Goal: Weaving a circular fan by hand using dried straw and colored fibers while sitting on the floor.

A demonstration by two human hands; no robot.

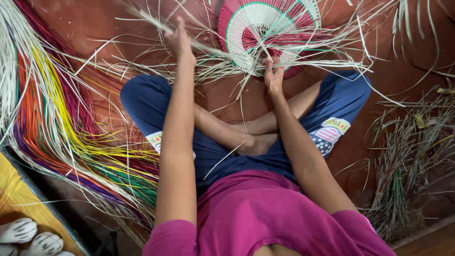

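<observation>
I sit cross-legged on a red floor. A half-woven round fan (265, 28) in white, pink and green lies on the floor in front of my knees, with loose pale strips sticking out all around it. My left hand (180, 42) is stretched forward and grips a bunch of pale strips (151, 21) that run back to the fan. My right hand (273, 76) pinches the strips at the fan's near edge, where the weave ends.
A large spread of dyed strips (57, 123) in yellow, orange, purple, green and white lies on the floor to my left. Dry scrap strips (407, 156) pile up at the right. A yellow mat (19, 199) and two white objects (28, 234) sit at the bottom left.
</observation>
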